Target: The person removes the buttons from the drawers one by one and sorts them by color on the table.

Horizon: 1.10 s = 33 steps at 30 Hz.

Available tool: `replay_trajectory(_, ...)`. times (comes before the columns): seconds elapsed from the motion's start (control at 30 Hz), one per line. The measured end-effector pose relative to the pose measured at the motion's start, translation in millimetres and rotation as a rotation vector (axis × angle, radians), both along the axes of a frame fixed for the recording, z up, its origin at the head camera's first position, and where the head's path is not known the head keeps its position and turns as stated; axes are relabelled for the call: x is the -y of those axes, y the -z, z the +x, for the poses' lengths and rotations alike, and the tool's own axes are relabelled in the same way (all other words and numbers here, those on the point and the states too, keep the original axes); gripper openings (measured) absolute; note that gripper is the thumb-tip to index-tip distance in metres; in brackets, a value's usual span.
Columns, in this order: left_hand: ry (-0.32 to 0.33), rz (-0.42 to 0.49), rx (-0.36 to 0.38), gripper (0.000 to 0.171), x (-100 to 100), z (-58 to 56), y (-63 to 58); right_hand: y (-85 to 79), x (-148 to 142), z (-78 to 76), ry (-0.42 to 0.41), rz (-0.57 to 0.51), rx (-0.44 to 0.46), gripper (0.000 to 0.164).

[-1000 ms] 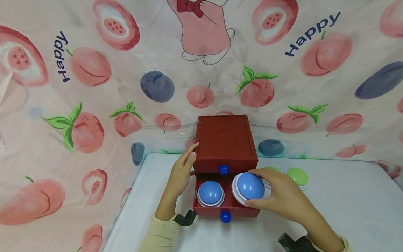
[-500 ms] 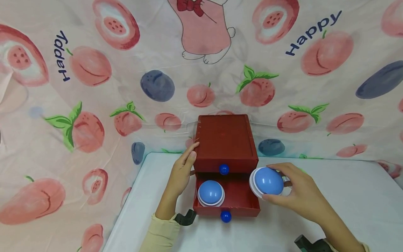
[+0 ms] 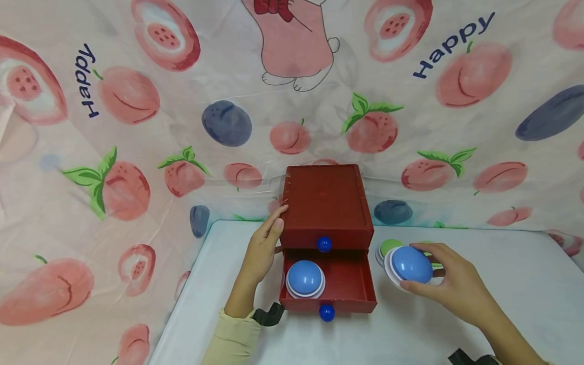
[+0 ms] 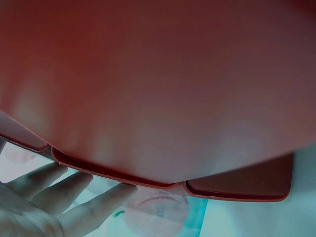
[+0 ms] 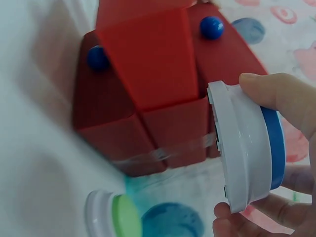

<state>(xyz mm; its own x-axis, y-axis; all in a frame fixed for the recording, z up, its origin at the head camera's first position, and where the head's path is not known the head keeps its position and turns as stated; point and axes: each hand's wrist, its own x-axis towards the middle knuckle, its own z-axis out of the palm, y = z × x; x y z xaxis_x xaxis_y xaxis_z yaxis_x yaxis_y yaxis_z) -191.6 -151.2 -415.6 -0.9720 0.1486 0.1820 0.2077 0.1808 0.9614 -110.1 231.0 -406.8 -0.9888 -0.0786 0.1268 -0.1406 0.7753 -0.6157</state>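
Observation:
My right hand [image 3: 461, 286] grips a blue domed push button [image 3: 412, 264] with a white base, thumb on one side and fingers on the other. It is held right of the small red drawer cabinet [image 3: 325, 200]. In the right wrist view the white base of this button [image 5: 247, 148] is seen side-on. My left hand [image 3: 262, 251] rests with straight fingers against the cabinet's left side; the left wrist view shows its fingers [image 4: 101, 207] at the cabinet's edge. The lower drawer [image 3: 349, 284] is pulled out, with another blue push button [image 3: 304, 278] in its left part.
Green-topped buttons stand on the white table [image 3: 511, 304] right of the cabinet: one green button [image 3: 389, 246] partly behind the held one, another mostly hidden by my right hand. Blue knobs stick out from the drawer fronts. A fruit-print cloth [image 3: 292, 111] hangs behind.
My right hand has lifted the blue push button out of the drawer's right part and carried it right, past the cabinet's side. The left hand has stayed in place.

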Motion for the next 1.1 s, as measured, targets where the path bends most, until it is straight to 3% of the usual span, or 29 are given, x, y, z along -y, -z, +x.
replay_trajectory(0.7,0.002,0.004,-0.002,0.043,0,0.7,-0.4,62.4,-19,-5.1,-0.012,0.008,0.169,0.092)
replay_trajectory(1.1,0.008,0.004,-0.004,0.044,0,-0.1,0.8,80.6,-22,-8.5,-0.038,0.038,0.177,0.091)
